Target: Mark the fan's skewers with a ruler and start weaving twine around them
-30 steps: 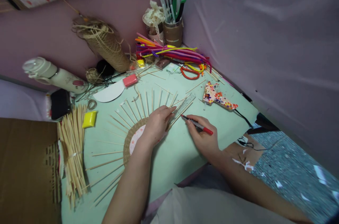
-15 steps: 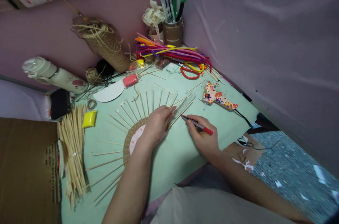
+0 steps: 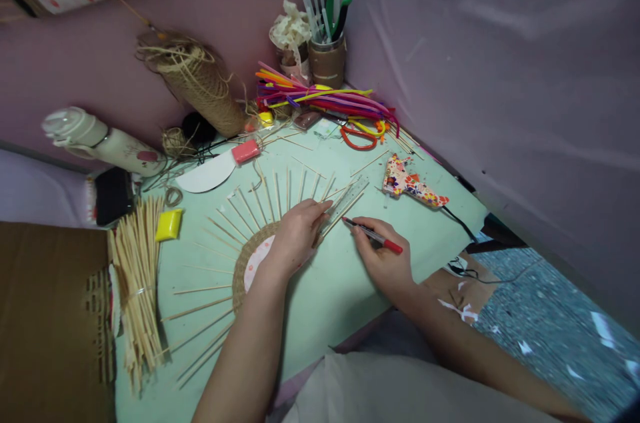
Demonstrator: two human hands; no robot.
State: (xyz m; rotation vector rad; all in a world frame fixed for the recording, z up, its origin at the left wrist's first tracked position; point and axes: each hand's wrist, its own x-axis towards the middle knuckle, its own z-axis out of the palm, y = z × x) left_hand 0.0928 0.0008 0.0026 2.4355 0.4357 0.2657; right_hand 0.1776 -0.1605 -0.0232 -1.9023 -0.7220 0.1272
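My right hand grips a red-capped pen, its tip at a thin wooden stick. Beside that stick lies a clear ruler, its lower end under the fingers of my left hand, which are closed over ruler and stick. Below my left wrist is a round piece with a twine-covered rim and a pale dotted centre. Wooden sticks fan outward from its rim. My left hand and forearm hide part of this piece.
A bundle of sticks and a yellow packet lie left. A floral glue gun is at right, near red-handled scissors. Behind are pipe cleaners, a twine roll, a bottle and a jar of tools.
Almost nothing differs. Both hands keep their places, and the pen tip stays at the stick with at most a tiny shift.
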